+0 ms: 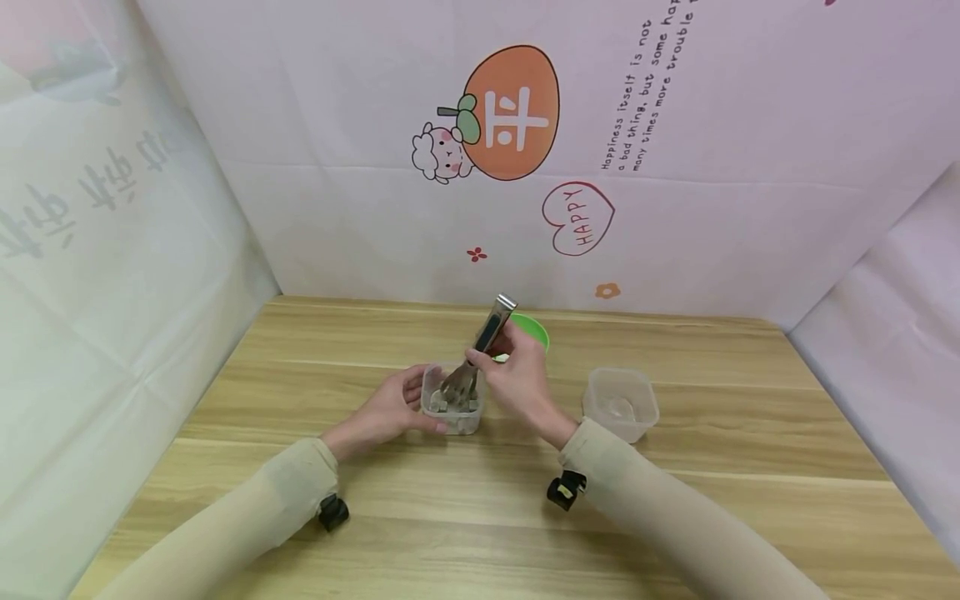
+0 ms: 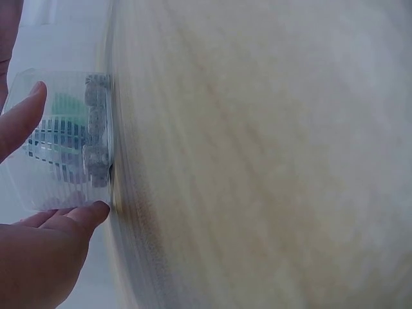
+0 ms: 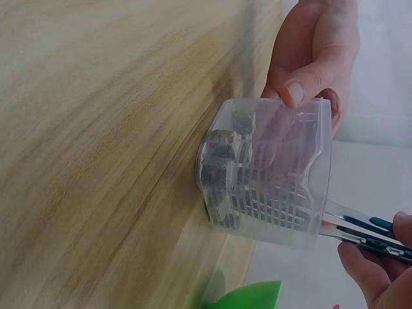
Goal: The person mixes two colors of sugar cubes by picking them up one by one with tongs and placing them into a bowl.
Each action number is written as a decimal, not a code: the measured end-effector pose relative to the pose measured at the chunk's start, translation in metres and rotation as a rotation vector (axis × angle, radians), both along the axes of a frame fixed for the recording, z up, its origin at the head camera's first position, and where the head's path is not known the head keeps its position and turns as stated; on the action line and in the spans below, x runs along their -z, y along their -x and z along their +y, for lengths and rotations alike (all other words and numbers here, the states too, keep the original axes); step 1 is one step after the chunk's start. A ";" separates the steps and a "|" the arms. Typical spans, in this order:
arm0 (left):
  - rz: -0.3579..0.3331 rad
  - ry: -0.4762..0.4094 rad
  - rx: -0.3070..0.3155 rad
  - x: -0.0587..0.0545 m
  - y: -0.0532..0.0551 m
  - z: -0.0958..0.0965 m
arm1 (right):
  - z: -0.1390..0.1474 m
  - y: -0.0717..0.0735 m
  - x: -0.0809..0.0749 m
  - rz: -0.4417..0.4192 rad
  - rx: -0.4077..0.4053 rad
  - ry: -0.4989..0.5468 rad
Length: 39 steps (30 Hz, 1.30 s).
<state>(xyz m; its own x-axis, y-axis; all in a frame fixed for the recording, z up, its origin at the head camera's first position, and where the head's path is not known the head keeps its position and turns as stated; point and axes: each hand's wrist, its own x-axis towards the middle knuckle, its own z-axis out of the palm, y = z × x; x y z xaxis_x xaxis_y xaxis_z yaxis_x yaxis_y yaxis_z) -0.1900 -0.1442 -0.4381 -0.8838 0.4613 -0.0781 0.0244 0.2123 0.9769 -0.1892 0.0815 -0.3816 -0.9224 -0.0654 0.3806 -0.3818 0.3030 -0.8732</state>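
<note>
My left hand [image 1: 386, 412] holds a clear plastic container [image 1: 460, 422] from its left side, thumb in front and fingers round the back. Several grey, stone-like pieces [image 3: 217, 177] lie on the container's floor. Metal tongs [image 1: 491, 327] with dark grip inserts are gripped in my right hand [image 1: 521, 383], above the container's right side. Their slotted heads point down inside the container, close to the pieces. Whether a piece sits between the heads I cannot tell. In the left wrist view, the left thumb and fingertips touch the container's walls [image 2: 48, 193].
A second clear container [image 1: 621, 408] stands to the right, beyond the right wrist, with something faint and pale at its bottom. Behind the right hand is a green bowl [image 1: 536, 330], partly hidden. The wood-grain table [image 1: 450, 517] ends at a printed white cloth [image 1: 360, 208].
</note>
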 end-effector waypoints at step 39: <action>-0.012 -0.011 -0.013 -0.001 0.000 0.001 | 0.045 0.014 -0.040 -0.101 0.024 0.338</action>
